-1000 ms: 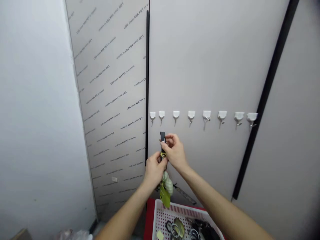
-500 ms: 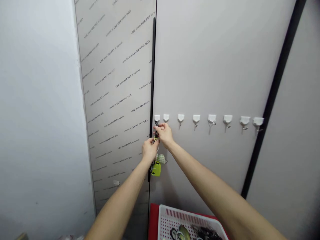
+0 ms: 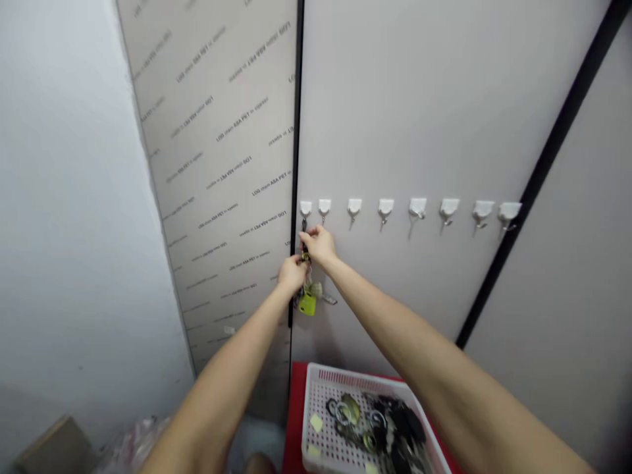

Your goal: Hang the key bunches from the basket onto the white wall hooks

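Left edge: we have a white wall (image 3: pixel 74 197) down the left of the frame, then a grey panel (image 3: pixel 222 151) printed with slanted lettering, and a black strip (image 3: pixel 296 131) running down its right edge, just beside our hands.

Left hand (image 3: pixel 292 273): closed on the dark key strap (image 3: pixel 304 227), just right of the black strip, below the first hook.

Key bunch (image 3: pixel 307 303): it hangs below both hands, with a yellow-green tag (image 3: pixel 307 304) at the bottom, against the panel.

Right hand (image 3: pixel 320 245): right up against the left hand, fingers (image 3: pixel 307 236) pinching the strap's upper part, though the detail is blurred.

Hooks: eight white adhesive hooks (image 3: pixel 385 209) in a row above the hands, the first (image 3: pixel 305 209) nearly touching the strap's top.

Bottom centre: a white plastic basket (image 3: pixel 355 374) of keys (image 3: pixel 375 421) sits on a red surface (image 3: pixel 296 421), well below the hands.
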The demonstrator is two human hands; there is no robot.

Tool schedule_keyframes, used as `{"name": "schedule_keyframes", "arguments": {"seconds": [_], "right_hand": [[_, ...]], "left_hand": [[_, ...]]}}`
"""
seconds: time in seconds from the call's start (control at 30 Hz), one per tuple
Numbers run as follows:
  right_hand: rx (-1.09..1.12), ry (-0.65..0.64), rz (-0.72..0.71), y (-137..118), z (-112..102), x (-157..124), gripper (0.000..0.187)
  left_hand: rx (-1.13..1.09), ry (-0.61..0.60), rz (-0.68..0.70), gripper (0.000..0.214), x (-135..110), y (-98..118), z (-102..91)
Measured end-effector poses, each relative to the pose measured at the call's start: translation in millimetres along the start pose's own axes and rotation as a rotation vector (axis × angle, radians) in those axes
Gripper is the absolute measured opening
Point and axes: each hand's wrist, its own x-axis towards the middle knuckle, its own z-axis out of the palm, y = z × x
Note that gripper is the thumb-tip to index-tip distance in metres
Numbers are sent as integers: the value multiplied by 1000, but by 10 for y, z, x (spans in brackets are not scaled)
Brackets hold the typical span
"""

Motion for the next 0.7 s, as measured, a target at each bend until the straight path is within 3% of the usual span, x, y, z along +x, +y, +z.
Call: {"name": "schedule_keyframes", "arguments": {"seconds": [0.1,0.17,0.27,0.37,0.43,0.5,0.6,0.7], "right_hand": [[-84,7,-87,100,-128,-135,18],[-68,-85,-112,260,-252,-305,17],[-21,-345,-74,604,-502,-718,15],[-89,-635,36,975,-777,-1254,13],[-216,-793,105,1194,-918,-1590,12],[-363,-896,143,1366,-997,-1858,9],[-533,-897,104,1518,-998,-2111,9],[-623,-834,32,1563,-930,-2228,11]], "left_hand": [[-5,-40,-27,20,6,-46,0],[-19,-14,-13,24,-27,-86,-1],[-30,110,47,34,-214,-176,11],[-16,199,146,32,-627,-334,104],[10,71,161,27,-977,-482,252],[79,-232,172,23,-1308,-634,451],[267,-570,218,21,-1653,-790,730],[462,-673,271,21,-1782,-818,877]]}}
